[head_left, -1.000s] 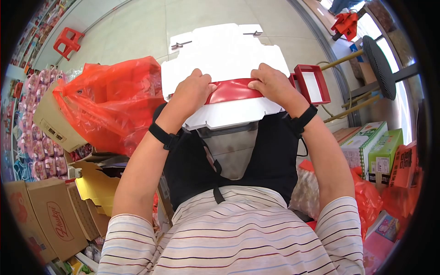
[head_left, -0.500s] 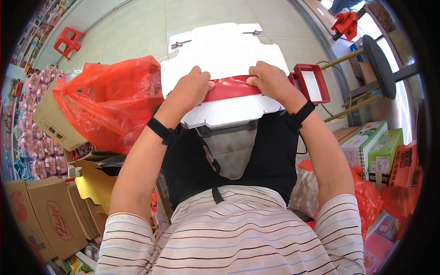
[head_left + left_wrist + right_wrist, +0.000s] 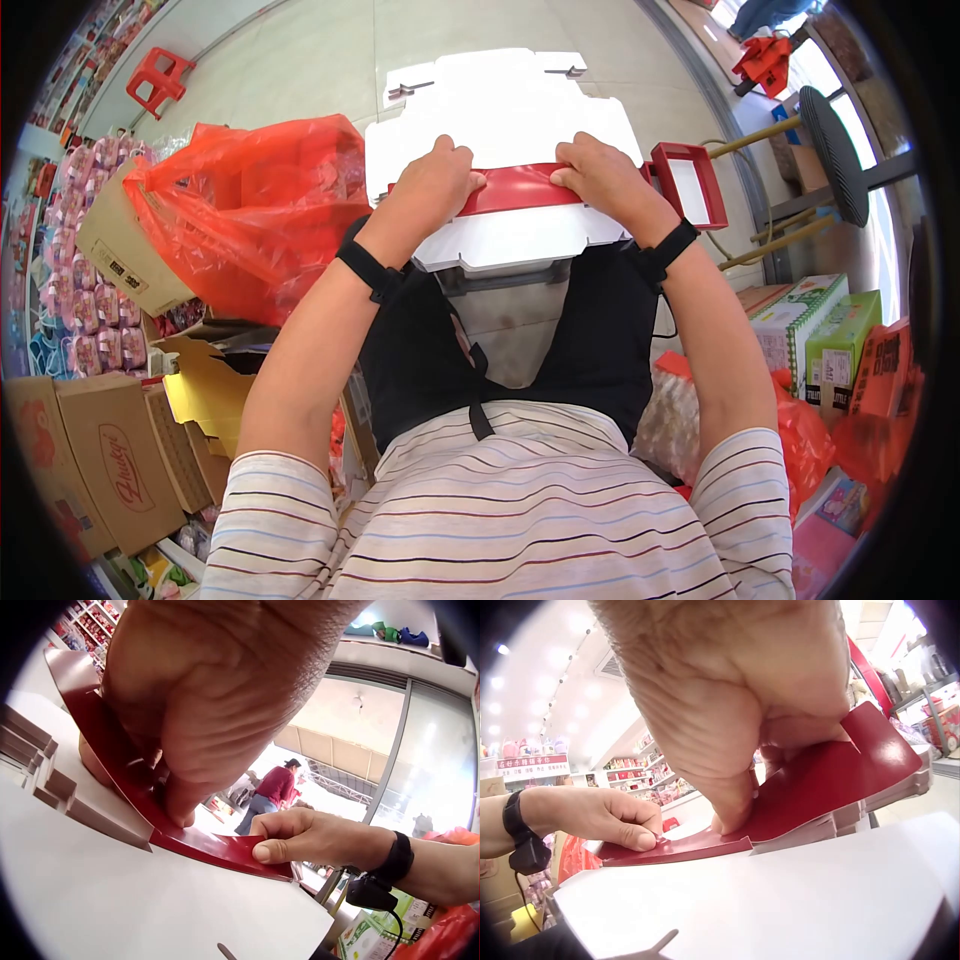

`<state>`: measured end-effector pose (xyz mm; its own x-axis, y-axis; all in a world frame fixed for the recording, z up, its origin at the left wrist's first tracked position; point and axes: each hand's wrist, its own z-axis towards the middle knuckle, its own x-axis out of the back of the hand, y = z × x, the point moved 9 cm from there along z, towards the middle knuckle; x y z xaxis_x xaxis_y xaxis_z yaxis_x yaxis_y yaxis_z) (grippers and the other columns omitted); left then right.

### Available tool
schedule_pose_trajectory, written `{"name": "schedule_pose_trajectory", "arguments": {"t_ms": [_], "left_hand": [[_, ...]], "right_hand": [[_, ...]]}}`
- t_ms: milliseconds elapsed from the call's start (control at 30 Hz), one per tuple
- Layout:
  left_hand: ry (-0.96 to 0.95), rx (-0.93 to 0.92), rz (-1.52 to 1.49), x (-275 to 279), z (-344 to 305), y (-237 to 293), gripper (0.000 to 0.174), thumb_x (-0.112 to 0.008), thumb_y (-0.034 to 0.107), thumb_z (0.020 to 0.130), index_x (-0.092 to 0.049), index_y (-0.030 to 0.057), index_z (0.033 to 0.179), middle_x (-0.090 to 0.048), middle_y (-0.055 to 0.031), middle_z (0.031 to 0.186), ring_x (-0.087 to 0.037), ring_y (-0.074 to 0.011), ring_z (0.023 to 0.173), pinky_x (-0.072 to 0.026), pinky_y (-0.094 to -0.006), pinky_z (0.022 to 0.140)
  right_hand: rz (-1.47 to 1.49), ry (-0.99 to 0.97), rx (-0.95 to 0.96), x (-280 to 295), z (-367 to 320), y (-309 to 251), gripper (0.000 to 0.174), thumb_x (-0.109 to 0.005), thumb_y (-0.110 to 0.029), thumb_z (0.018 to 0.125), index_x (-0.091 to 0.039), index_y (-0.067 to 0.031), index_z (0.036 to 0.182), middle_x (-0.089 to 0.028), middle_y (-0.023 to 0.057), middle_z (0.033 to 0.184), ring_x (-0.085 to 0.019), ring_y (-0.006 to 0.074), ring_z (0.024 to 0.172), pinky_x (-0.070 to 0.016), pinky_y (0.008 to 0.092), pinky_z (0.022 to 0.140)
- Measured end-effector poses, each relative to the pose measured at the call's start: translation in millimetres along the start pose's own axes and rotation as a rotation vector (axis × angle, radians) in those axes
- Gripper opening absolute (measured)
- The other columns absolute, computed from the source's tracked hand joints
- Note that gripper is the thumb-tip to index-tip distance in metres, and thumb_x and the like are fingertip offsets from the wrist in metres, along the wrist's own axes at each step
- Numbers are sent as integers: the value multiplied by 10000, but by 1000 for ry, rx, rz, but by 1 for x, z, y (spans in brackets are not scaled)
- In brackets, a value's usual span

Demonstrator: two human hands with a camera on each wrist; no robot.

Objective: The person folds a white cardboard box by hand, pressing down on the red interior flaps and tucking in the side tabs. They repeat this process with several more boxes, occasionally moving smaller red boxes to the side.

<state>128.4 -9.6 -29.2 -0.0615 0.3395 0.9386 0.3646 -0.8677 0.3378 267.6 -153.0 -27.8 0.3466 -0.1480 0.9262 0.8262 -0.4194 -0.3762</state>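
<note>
A flat cardboard box blank [image 3: 505, 110], white inside with notched edges, lies in front of the person's knees. Its near part is folded up, so a glossy red panel [image 3: 515, 190] faces the person. My left hand [image 3: 430, 186] grips this panel near its left end, and my right hand [image 3: 606, 180] grips it towards the right end. Both thumbs lie on the red face; in the left wrist view the right thumb [image 3: 271, 851] presses it. More white card [image 3: 510, 242] lies nearer the body. Layered card edges [image 3: 847, 817] show under the red panel in the right wrist view.
A red open box [image 3: 690, 185] with a white inside stands right of the blank. A large red plastic bag [image 3: 265, 210] fills the left side. Brown cartons [image 3: 125, 465] are at lower left, green and white boxes [image 3: 840, 330] at right. A red stool [image 3: 158, 80] stands far left.
The head view has shifted slightly, so the blank and both hands appear a little further right. The two hands keep their hold on the red panel, with the fold much the same.
</note>
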Motion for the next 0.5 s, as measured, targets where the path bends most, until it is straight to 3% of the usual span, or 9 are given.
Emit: {"name": "schedule_pose_trajectory", "arguments": {"t_ms": [133,267,367,500], "left_hand": [[212,-126,119,10,-12,12,259,-674,282,1008,-681,26,1040,-649,-153,1096,-654,-345,1053,-524,-448,907],[217,-296,146,-1,-19,22,271,-750,267,928,-708,58,1093,-672,-112,1089,-635,-310,1082,-502,-421,939],[182,-341,60,9,-31,29,329,-776,268,894,-719,54,1137,-674,-108,1087,-629,-303,1069,-501,-415,947],[136,-419,104,8,-28,31,349,-769,270,895,-724,36,1149,-673,-117,1067,-633,-300,1048,-518,-419,948]], "right_hand": [[11,-10,-21,-2,3,2,223,-725,-251,958,-644,-62,1043,-634,153,1002,-659,357,988,-520,443,874],[104,31,-23,7,-1,-3,243,-777,-244,908,-658,-74,1033,-644,136,1001,-656,347,991,-521,445,863],[-191,281,252,16,-9,-25,279,-807,-233,863,-688,-72,1058,-649,130,1009,-645,342,991,-525,451,870],[-71,205,366,7,-26,-42,345,-824,-240,829,-706,-40,1084,-650,129,1017,-635,337,995,-523,447,901]]}}
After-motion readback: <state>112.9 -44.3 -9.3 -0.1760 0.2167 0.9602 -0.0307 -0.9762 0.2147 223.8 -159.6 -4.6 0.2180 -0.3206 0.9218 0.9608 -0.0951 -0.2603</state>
